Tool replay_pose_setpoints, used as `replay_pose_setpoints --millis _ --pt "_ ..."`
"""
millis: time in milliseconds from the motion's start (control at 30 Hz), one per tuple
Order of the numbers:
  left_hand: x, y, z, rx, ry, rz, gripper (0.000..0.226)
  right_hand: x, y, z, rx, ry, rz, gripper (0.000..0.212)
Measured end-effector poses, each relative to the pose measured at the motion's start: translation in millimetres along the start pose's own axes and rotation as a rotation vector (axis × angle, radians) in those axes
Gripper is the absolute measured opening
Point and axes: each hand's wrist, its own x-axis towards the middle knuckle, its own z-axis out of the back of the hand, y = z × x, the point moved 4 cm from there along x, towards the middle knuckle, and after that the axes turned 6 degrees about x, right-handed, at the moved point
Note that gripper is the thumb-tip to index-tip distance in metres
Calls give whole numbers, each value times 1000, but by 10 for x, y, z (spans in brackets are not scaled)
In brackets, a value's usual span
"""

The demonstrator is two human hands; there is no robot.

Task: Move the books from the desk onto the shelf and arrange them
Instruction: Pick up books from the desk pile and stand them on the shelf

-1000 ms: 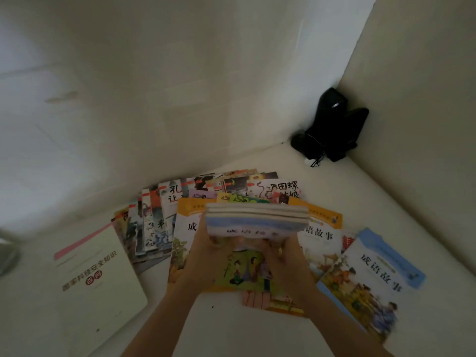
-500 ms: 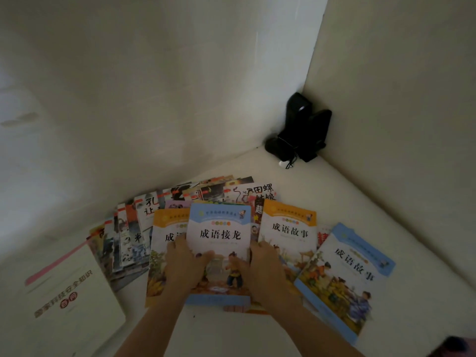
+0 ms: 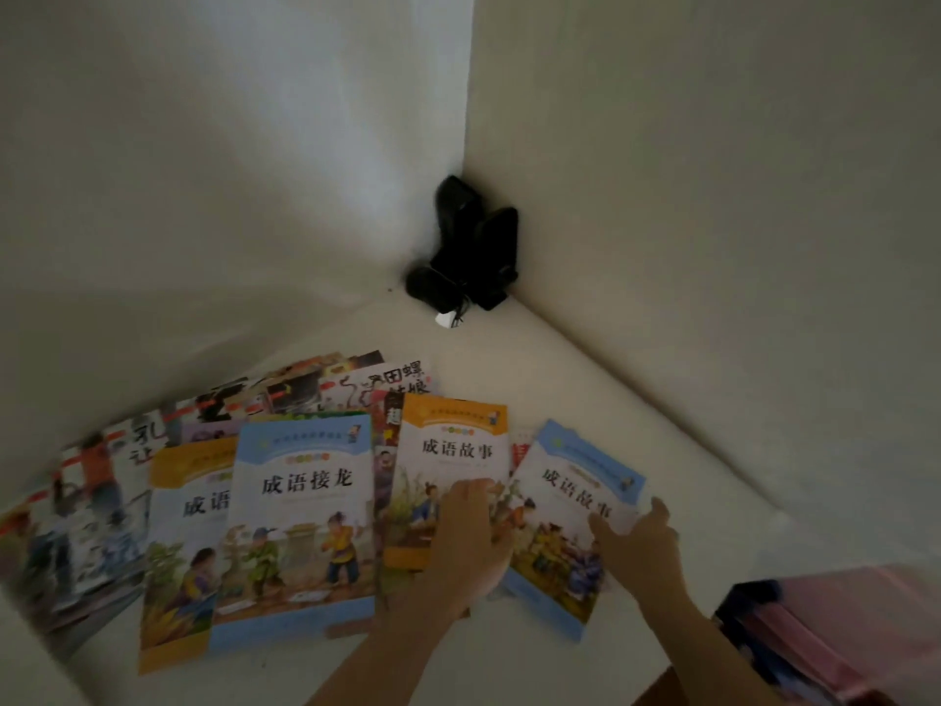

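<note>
**Hands on picture books spread over a white surface**

Head view: Picture books are lying fanned out on the white surface (image 3: 585, 359) in a wall corner. The left hand (image 3: 471, 537) is resting flat, fingers relaxed, on the orange-topped book (image 3: 448, 450). The right hand (image 3: 644, 547) is grasping the right edge of the tilted blue-topped book (image 3: 565, 512), thumb on its cover. A larger blue book (image 3: 300, 522) is lying to the left. Black speakers (image 3: 466, 247) are standing in the corner.
</note>
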Motion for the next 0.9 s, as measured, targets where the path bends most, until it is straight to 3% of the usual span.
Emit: replay_pose_setpoints --millis 100,233,333,433,533,633,767,900 --pt "-13 -118 -141 -25 -5 -9 37 44 -112 -60 134 -7 -41 90" --pt "-55 -45 52 -181 31 49 32 -89 125 -164 139 -74 125 66" --pt "-143 198 390 -48 -193 54 14 -223 520 -344 48 -33 352 58" --pt "-191 385 547 197 -276 193 44 -285 733 -692 -24 86 352 69" --pt "-169 356 442 443 -89 295 66 -304 705 -935 -57 151 280 82" --pt "-105 337 311 566 26 326 78 -220 752 -945 41 165 251 76" --pt "-91 315 295 361 -22 358 82 -56 772 -903 155 158 65 52" --pt "0 349 402 100 -80 418 88 -108 802 -894 220 201 144 24"
